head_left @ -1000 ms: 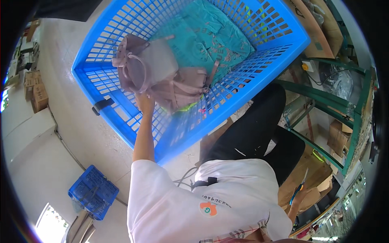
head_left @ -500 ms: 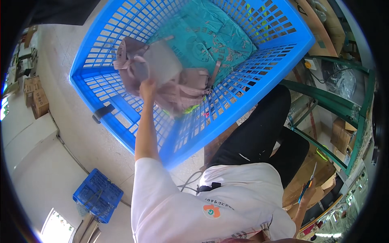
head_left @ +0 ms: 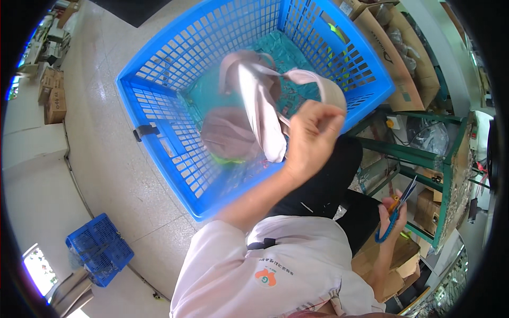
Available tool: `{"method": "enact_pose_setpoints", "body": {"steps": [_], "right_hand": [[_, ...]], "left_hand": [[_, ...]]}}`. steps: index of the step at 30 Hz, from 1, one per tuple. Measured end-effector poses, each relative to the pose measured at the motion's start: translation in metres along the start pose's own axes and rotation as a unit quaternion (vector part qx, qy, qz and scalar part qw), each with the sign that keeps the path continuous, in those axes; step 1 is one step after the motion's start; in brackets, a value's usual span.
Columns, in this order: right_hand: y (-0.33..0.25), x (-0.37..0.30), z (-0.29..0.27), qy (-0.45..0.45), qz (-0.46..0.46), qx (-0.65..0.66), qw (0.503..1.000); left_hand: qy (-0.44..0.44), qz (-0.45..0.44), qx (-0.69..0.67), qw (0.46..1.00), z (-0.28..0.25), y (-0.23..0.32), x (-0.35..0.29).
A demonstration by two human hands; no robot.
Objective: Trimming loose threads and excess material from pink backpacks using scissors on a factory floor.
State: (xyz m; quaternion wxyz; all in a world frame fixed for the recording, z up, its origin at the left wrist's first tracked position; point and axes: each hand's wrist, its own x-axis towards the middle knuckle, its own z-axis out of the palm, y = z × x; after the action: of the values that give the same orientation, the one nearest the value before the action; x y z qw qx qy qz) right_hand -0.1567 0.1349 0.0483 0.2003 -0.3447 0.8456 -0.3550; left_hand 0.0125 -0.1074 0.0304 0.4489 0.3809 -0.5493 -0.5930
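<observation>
My left hand point(head_left: 313, 140) is raised over the near right part of a large blue plastic basket point(head_left: 371, 98). Its fingers are closed on a dusty-pink strapped fabric piece point(head_left: 260, 114), which hangs down into the basket. Motion blurs the fabric, so I cannot tell its exact kind. Beneath it lies teal plastic sheeting point(head_left: 201, 93), with a bit of yellow-green material point(head_left: 228, 159) near the basket's bottom. Lower right, away from the basket, my right hand point(head_left: 392, 214) grips scissors point(head_left: 407, 192) with blue and orange handles, blades pointing up.
A green metal frame point(head_left: 408, 153) stands to the right, beside an open cardboard box point(head_left: 389, 63). More cardboard point(head_left: 392, 259) sits below my right hand. Blue crates point(head_left: 101, 249) are on the floor at lower left, and brown boxes point(head_left: 53, 98) stand farther left.
My left hand has moved right and up out of the basket, drawing the pink fabric piece with it. The right hand has risen with the scissors, now more fully in view.
</observation>
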Motion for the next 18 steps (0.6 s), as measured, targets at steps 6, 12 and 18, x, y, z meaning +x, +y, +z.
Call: {"method": "enact_pose_setpoints", "body": {"steps": [6,12,18], "right_hand": [[-0.04,0.015,0.037,0.002,-0.06,0.273,0.96],[-0.034,0.021,0.001,0.115,-0.141,0.292,0.939],[0.004,0.04,-0.075,0.239,-0.159,0.307,0.907]], "left_hand": [[-0.135,-0.045,-0.229,0.963,0.038,0.069,-0.027],[-0.21,0.126,-0.112,0.963,0.04,0.161,-0.021],[-0.355,0.104,-0.347,0.862,0.047,0.211,0.036]]}}
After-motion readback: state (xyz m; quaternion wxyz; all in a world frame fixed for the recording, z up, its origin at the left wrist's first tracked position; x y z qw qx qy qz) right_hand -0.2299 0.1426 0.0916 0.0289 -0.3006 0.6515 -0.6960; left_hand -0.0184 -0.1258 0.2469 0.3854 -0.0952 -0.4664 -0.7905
